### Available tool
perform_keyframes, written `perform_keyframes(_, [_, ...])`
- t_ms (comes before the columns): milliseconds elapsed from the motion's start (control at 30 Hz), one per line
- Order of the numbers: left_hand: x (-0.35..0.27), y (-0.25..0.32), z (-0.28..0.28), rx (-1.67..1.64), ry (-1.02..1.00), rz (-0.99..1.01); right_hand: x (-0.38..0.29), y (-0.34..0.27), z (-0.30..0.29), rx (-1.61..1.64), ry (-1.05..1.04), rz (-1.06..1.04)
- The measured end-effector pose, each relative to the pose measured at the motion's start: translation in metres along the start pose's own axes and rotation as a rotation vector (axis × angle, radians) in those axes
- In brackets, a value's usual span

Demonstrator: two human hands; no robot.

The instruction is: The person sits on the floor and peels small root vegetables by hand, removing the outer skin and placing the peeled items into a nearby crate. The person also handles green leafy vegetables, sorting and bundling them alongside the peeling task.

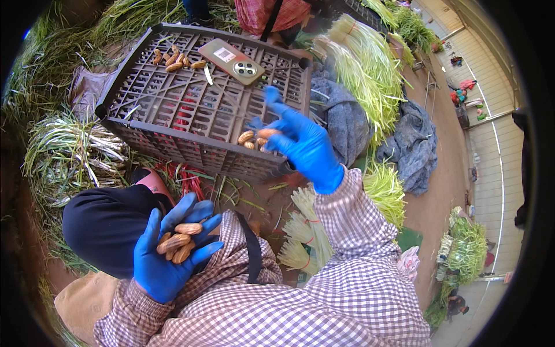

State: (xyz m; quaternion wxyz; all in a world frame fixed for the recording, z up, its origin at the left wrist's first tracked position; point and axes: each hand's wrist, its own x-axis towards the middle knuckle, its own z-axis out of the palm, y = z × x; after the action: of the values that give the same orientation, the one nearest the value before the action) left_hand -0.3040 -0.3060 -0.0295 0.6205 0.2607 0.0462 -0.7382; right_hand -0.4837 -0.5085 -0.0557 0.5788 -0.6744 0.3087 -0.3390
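My left hand [173,251], in a blue glove, lies palm up near my knee with several unshelled peanuts [177,243] on its palm, fingers half curled. My right hand [299,143], gloved in blue too, is over the near right corner of an upturned dark plastic crate [199,117]. A peanut [268,133] is between its thumb and fingers, just above a small group of peanuts [246,138] on the crate. More peanuts [175,58] lie at the crate's far left, beside a smartphone [232,60] with its camera side up and a pale stalk piece [208,74].
Bundles of yellow-green stalks [364,69] and grey cloths [347,117] lie right of the crate. Tied bundles [305,238] are on the ground near my lap. White-stemmed greens [82,152] are piled at left. Another person's checked red clothing [277,17] shows beyond the crate.
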Motion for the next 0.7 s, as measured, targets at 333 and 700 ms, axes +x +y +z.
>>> perform_keyframes(333, [-0.003,-0.003,-0.007,-0.343,0.062,0.041,0.03,-0.006,-0.008,-0.083,-0.214,0.04])
perform_keyframes(700, [-0.032,0.016,-0.015,-0.192,-0.037,0.321,0.031,0.061,-0.038,-1.046,-0.477,-0.062])
